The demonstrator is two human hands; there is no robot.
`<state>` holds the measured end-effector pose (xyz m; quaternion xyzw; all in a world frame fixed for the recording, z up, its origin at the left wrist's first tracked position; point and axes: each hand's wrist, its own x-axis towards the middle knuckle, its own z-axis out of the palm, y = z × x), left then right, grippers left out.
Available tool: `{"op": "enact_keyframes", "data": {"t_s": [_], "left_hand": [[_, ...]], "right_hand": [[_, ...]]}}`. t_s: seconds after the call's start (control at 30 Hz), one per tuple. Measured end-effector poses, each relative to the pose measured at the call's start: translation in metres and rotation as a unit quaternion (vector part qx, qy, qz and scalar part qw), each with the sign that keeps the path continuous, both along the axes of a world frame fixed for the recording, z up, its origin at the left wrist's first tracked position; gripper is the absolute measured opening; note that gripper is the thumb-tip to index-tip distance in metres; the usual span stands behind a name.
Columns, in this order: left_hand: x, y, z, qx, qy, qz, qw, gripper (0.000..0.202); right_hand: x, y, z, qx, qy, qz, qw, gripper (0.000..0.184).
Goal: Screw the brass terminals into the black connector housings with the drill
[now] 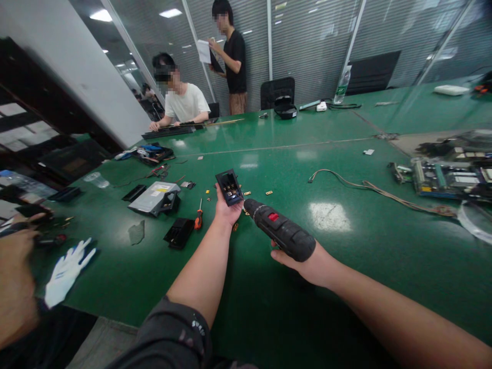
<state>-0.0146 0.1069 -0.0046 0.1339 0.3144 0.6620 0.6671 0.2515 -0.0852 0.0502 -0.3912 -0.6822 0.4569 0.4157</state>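
Observation:
My left hand (226, 211) is closed around a black plastic housing (229, 187), its open side tilted toward me with small brass-coloured parts inside. In my right hand (307, 264) is a black cordless drill (282, 228) with a red switch on top. The drill's chuck points left, close beside the housing; whether its tip touches is too small to tell. Several small brass plates (269, 192) lie on the table around the housing. Left of my forearm are an orange-handled screwdriver (198, 220) and another black plastic housing (179, 233).
The green table (269, 154) also bears a silver disc drive (151, 197), a white glove (68, 271), a cable (346, 180) and circuit boards (449, 177). A co-worker's arm (17, 282) reaches in at left. A seated person (186, 102) and a standing person (234, 56) are across the table.

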Motion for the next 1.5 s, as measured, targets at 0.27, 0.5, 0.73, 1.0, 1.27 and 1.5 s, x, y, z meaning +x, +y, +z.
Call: {"op": "enact_keyframes", "data": {"t_s": [0.27, 0.5, 0.73, 1.0, 1.27, 1.5], "left_hand": [[-0.002, 0.0, -0.001, 0.007, 0.014, -0.009, 1.0, 0.06], [-0.001, 0.0, -0.001, 0.01, 0.016, -0.011, 1.0, 0.066], [0.003, -0.003, 0.005, -0.012, -0.005, 0.003, 1.0, 0.065], [0.004, -0.005, 0.008, -0.021, -0.014, 0.005, 1.0, 0.068], [0.002, -0.002, 0.003, -0.01, -0.007, -0.001, 1.0, 0.067], [0.001, -0.001, 0.001, 0.003, 0.008, -0.009, 1.0, 0.066]], "right_hand": [[-0.001, -0.001, -0.001, 0.001, 0.004, 0.002, 1.0, 0.03], [0.001, 0.0, -0.002, 0.01, -0.004, 0.002, 1.0, 0.027], [0.001, -0.001, 0.0, 0.007, -0.001, 0.002, 1.0, 0.026], [0.001, 0.0, -0.003, 0.005, 0.007, 0.004, 1.0, 0.031], [0.001, 0.0, -0.002, 0.012, 0.006, 0.004, 1.0, 0.03], [0.001, -0.001, -0.001, 0.012, 0.009, 0.001, 1.0, 0.028]]}}
